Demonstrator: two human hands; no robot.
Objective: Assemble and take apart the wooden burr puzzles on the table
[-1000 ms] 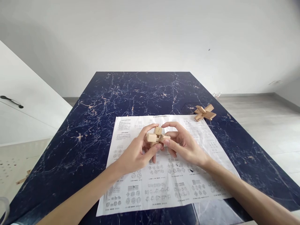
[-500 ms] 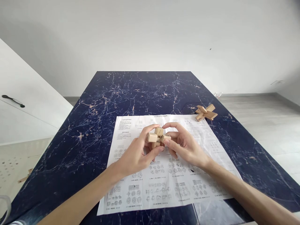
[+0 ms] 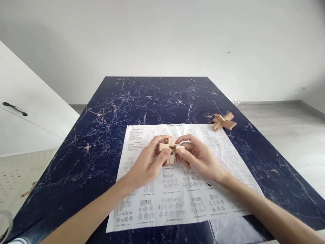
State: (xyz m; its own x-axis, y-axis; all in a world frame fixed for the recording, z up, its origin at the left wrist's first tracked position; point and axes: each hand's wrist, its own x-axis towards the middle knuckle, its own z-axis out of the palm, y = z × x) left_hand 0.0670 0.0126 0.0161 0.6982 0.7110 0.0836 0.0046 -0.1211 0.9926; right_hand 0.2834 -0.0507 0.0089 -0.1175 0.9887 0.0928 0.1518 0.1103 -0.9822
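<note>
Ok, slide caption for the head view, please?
Left hand and right hand grip a wooden burr puzzle over a printed diagram sheet on a blue marbled table.

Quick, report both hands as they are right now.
Left hand: closed on the wooden block assembly, thumb on its left block.
Right hand: closed on the same assembly from the right side.
</note>
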